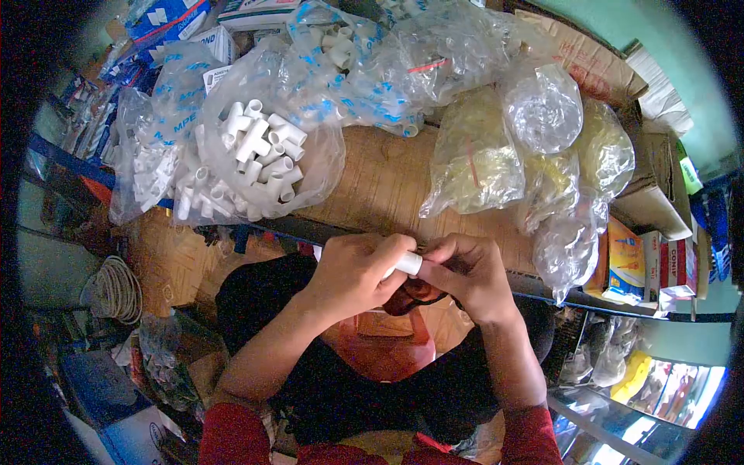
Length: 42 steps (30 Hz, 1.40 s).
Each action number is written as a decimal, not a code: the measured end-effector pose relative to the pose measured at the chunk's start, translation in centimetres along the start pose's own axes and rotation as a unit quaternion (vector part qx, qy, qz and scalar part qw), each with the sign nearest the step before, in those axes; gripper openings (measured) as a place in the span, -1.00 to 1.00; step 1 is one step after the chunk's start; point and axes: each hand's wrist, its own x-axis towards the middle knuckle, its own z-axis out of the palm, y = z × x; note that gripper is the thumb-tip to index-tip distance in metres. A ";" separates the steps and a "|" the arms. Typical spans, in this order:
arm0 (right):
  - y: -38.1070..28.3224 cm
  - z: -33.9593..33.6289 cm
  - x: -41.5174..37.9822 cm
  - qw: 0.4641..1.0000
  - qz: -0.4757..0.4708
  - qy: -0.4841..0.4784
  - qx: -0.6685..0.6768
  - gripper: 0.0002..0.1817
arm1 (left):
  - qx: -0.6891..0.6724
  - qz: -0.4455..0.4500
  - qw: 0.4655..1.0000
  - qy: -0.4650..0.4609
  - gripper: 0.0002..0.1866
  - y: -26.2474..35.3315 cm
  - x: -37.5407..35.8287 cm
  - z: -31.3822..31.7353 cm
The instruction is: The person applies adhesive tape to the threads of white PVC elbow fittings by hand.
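My left hand (358,270) is closed around a white plastic pipe fitting (408,265), in front of the bench edge. Part of the fitting is hidden by the fingers, and one end points right. At that end my right hand (470,277) is closed in a pinch, its fingertips touching or almost touching the fitting. Whatever those fingertips hold, if anything, is hidden. Beyond the left hand, a clear plastic bag (318,174) lies open on the bench with many white tee-shaped pipe fittings (263,151) inside.
The wooden bench (372,174) carries tied clear bags (477,155) on the right and more printed bags (372,93) behind. Cardboard and small boxes (626,260) stand at the right end. A red stool (387,345) is below my hands, and a cable coil (116,291) lies at left.
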 end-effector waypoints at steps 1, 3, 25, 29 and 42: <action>0.0 0.0 -0.1 1.000 0.002 -0.004 0.012 -0.91 | -0.016 0.008 1.000 0.008 -0.69 0.0 -0.1 0.2; 0.3 -0.1 0.0 0.999 -0.022 0.006 -0.046 -0.89 | -0.035 -0.014 0.999 -0.008 -0.71 0.1 -0.3 0.3; -0.1 1.0 -0.8 0.836 -0.359 0.092 -0.404 -0.83 | -0.092 -0.108 0.985 -0.096 -0.76 0.0 0.2 -1.2; 0.2 1.3 -0.6 0.862 -0.296 0.090 -0.401 -0.85 | -0.071 -0.128 0.982 -0.120 -0.73 0.0 0.0 -1.2; 0.4 0.7 0.2 0.998 -0.029 0.033 -0.037 -0.89 | -0.245 -0.107 0.961 -0.068 -0.72 0.2 0.3 -0.7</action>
